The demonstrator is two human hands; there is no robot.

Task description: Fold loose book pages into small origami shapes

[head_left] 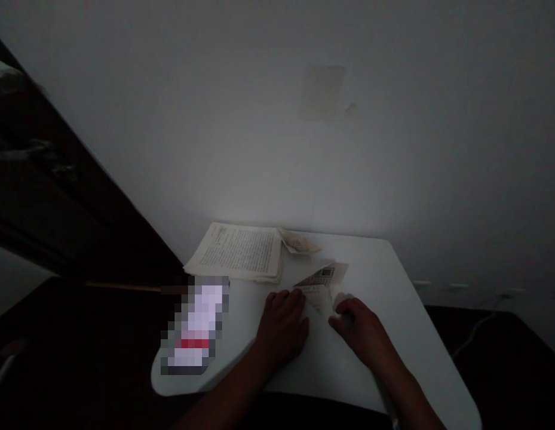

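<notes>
A sheet of printed paper lies partly folded on a small white table. My left hand rests palm down on the near left part of the sheet, fingers together and pressing it flat. My right hand is on the sheet's right side, its fingers curled and pinching the folded edge. The scene is dim, so the fingertips are hard to make out.
A stack of loose printed pages sits at the table's far left, with a small crumpled paper scrap beside it. A blurred-out rectangular item lies at the left edge. A pale wall rises behind; dark furniture stands left.
</notes>
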